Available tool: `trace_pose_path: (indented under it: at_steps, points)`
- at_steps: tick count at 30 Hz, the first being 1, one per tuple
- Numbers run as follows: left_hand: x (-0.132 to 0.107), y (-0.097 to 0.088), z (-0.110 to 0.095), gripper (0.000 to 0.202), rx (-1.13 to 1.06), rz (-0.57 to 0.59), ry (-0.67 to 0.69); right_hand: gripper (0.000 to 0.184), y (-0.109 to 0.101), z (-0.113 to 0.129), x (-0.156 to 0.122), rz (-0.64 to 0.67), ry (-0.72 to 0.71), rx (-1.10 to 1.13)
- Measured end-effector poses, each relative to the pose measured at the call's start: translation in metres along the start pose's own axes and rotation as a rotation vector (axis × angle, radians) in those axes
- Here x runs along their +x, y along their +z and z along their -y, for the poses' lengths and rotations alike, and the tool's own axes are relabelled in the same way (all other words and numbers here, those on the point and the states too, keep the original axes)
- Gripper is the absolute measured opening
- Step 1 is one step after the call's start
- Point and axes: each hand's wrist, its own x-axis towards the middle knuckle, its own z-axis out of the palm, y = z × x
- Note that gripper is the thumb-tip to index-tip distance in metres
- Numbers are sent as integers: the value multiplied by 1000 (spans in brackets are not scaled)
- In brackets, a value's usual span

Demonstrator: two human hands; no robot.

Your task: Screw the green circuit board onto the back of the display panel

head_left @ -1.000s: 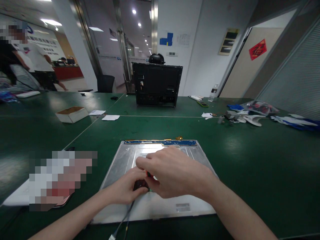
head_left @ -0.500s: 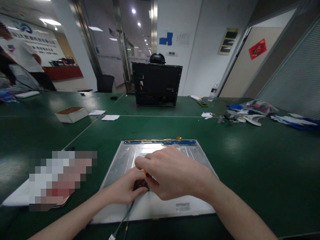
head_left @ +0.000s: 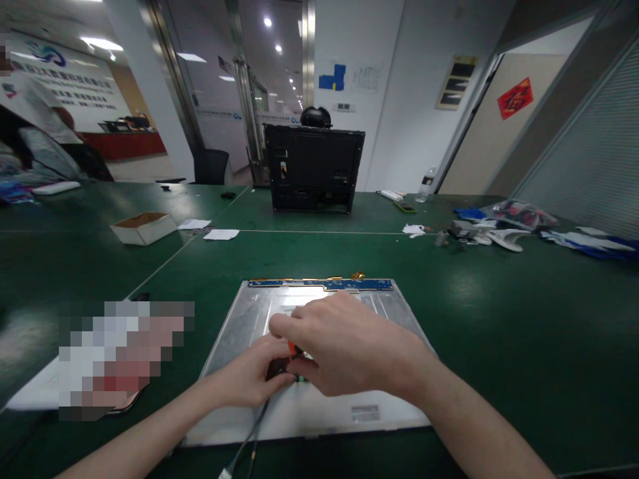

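A silver metal display panel lies back-up on the green table, with a blue circuit strip along its far edge. My left hand is closed, pinching a dark cable connector on the panel's middle. A thin cable runs from it toward me off the panel's near edge. My right hand is closed over the same spot, gripping a small orange-handled tool whose tip is hidden under the fingers.
A black monitor housing stands upright at the table's far side. A small cardboard box and white papers lie far left. Scattered parts, plastic bags and a bottle sit far right. A person stands at far left.
My hands stay on the connector, with the fingers shifting only slightly. The person at the far left has moved further out of view.
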Motion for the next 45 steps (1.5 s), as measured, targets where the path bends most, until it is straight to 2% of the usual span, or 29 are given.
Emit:
trace_pose_path:
  at_steps: [3, 7, 12, 19, 22, 26, 30, 36, 41, 45]
  points:
    - [0, 0, -1, 10, -2, -5, -1, 13, 0, -1, 1, 3, 45, -37]
    - [0, 0, -2, 12, -20, -14, -23, 10, 0, 0, 1, 5, 26, -12]
    - [-1, -1, 0, 16, -18, -12, 10, 18, -1, 1, 1, 21, 19, 12]
    - [1, -4, -3, 9, -11, -8, 17, 15, -3, 0, 2, 10, 82, -50]
    - [0, -3, -3, 15, -27, -12, 8, 11, -3, 1, 1, -2, 50, -15]
    - [0, -1, 1, 15, -12, 7, -7, 15, -3, 1, -1, 0, 11, 11]
    - [0, -3, 0, 11, -4, 9, 5, 15, -3, 1, 0, 12, 40, -25]
    - [0, -1, 1, 18, -17, -30, 17, 9, -4, 1, 1, -1, 51, -27]
    - [0, -2, 1, 11, 7, -3, 16, 16, -4, 2, 0, 37, 37, -10]
    - [2, -5, -4, 10, -14, -10, 12, 14, -1, 1, 0, 11, 59, -37]
